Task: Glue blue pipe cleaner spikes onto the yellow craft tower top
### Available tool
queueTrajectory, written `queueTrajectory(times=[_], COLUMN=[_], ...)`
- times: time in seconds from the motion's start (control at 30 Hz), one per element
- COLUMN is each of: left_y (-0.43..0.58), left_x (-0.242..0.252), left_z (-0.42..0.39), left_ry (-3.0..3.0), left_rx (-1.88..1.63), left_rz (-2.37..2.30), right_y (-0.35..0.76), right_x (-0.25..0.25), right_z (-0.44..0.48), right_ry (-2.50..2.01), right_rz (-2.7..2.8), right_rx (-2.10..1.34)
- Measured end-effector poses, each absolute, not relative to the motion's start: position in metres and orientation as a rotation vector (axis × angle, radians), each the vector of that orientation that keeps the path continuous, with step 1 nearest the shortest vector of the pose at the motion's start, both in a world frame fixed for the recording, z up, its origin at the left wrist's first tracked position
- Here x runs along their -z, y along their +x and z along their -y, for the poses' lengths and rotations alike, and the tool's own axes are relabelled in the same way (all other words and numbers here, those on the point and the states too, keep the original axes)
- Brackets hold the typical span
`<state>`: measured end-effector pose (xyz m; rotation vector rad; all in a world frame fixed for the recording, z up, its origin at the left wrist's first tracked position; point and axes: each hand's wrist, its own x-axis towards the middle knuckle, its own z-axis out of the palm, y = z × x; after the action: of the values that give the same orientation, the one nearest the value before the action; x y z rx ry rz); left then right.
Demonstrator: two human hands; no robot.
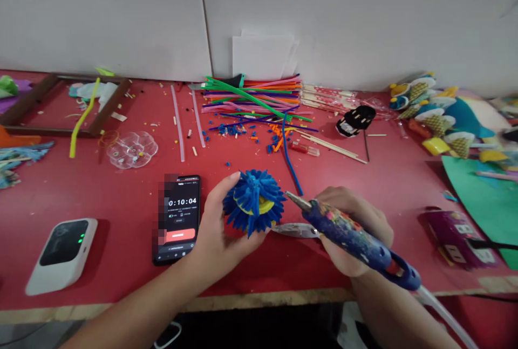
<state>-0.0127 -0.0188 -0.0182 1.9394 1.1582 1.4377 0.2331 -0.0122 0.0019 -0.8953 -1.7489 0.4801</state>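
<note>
My left hand (226,230) is closed around a craft piece (254,200) made of blue spiky petals with a yellow part in its middle. My right hand (352,225) grips a blue hot glue gun (348,235), smeared with dried glue and paint. Its metal nozzle points left and stands just apart from the blue petals. A white glue stick (445,314) trails out of the gun's back end. Between the hands lies a pair of scissors (297,230), with its handles hidden by my right hand.
A phone (178,219) showing a timer lies left of my left hand, beyond it a white device (62,254). Coloured pipe cleaners (251,98), blue scraps and wooden sticks (334,146) lie at the back. A wooden frame (52,132) is far left, a purple box (459,238) right.
</note>
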Motion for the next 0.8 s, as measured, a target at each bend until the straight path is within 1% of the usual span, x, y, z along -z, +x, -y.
queueTrajectory(times=[0.1,0.27,0.8], left_y=[-0.013,-0.014,-0.012], left_x=[0.019,0.019,0.011], left_z=[0.019,0.021,0.021], left_ry=[1.978,2.004,2.084], left_rx=[-1.447,-1.459,-1.429], left_rz=[-1.165,-1.157,-1.099], right_y=[0.234,0.232,0.229], right_x=[-0.002,-0.006,-0.011], right_z=[0.012,0.012,0.013], right_ry=[-0.866,-0.814,-0.895], right_rz=[1.790,1.854,1.838], right_rx=[-0.458,-0.604,-0.550])
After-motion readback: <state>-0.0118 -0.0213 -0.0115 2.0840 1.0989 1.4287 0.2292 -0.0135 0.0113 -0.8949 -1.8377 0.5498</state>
